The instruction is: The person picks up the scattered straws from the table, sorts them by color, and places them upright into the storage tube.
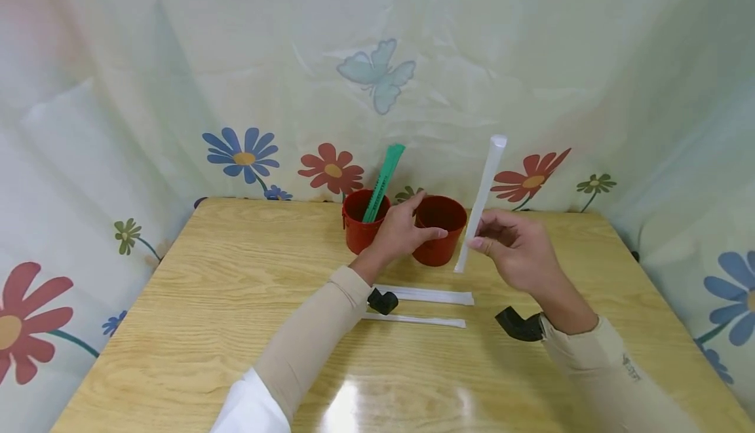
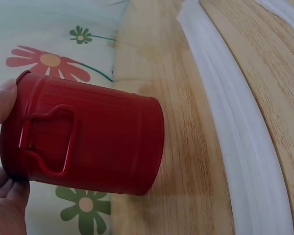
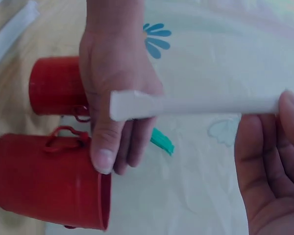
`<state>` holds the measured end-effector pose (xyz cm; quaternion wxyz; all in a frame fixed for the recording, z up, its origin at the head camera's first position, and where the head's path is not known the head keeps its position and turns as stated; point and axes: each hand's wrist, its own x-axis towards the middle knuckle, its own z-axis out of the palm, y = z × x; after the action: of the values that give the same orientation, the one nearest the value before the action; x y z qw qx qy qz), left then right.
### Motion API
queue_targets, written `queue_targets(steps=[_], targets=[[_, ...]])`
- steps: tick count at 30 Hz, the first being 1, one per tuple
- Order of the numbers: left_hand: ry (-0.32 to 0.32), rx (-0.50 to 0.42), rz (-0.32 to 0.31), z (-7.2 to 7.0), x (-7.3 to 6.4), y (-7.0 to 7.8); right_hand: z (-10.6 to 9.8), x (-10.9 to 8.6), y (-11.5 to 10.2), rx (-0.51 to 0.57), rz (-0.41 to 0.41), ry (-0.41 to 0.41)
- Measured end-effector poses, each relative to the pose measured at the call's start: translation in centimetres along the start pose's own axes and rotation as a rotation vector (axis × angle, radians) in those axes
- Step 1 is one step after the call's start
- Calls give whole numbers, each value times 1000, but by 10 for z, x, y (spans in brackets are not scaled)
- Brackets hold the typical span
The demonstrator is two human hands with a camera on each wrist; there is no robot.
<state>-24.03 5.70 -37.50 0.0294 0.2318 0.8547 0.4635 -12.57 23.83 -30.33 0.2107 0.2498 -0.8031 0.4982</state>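
Note:
My left hand (image 1: 401, 228) holds the rim of the right-hand small red bucket (image 2: 98, 137), thumb on one side and fingers on the other. The bucket stands upright near the back of the table, a wire handle on its side. My right hand (image 1: 516, 246) pinches a long white paper-wrapped straw (image 1: 485, 187) between thumb and fingers, nearly upright, just right of that bucket. Its lower end hangs beside the bucket wall, outside the rim. A second red bucket (image 1: 358, 235) stands to the left, with green wrapped sticks (image 1: 383, 181) leaning in it.
Two more white wrapped straws, a wider one (image 1: 436, 295) and a thinner one (image 1: 425, 320), lie crosswise on the wooden table (image 1: 248, 276) in front of the buckets. Behind the table hangs a flower-printed curtain (image 1: 460, 92). Black wrist mounts (image 1: 519, 325) stick out from my sleeves.

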Motion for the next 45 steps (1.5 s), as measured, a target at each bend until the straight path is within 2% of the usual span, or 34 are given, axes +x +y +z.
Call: queue_targets(steps=[5, 9, 12, 17, 20, 24, 27, 31, 34, 37, 39, 42, 45], targets=[[3, -16, 15, 1, -1, 0, 5, 20, 7, -70, 16, 111], [0, -26, 33, 2, 0, 0, 9, 34, 20, -125, 81, 180], [0, -31, 38, 1, 1, 0, 14, 40, 33, -167, 123, 204], [-4, -39, 61, -1, 1, -1, 22, 43, 54, -230, 134, 204], [-6, -35, 55, -2, 1, -1, 26, 42, 64, -253, 146, 197], [12, -8, 9, -4, -1, -1, 32, 42, 75, -306, 169, 148], [11, -11, 5, -5, -1, 0, 33, 41, 79, -394, 159, 98], [2, -41, 14, -3, 0, 2, 30, 32, 76, -482, 101, 62], [1, -54, 20, -1, 0, 1, 30, 20, 71, -484, 37, 57], [9, -75, 42, -1, 0, 0, 33, 7, 64, -440, -26, 32], [21, -74, 53, -1, -1, -2, 37, -2, 57, -407, -37, -25], [27, -100, 59, -3, 0, -3, 45, -18, 49, -365, -8, -152], [13, -112, 48, -2, 1, -3, 54, -35, 46, -406, 25, -316]])
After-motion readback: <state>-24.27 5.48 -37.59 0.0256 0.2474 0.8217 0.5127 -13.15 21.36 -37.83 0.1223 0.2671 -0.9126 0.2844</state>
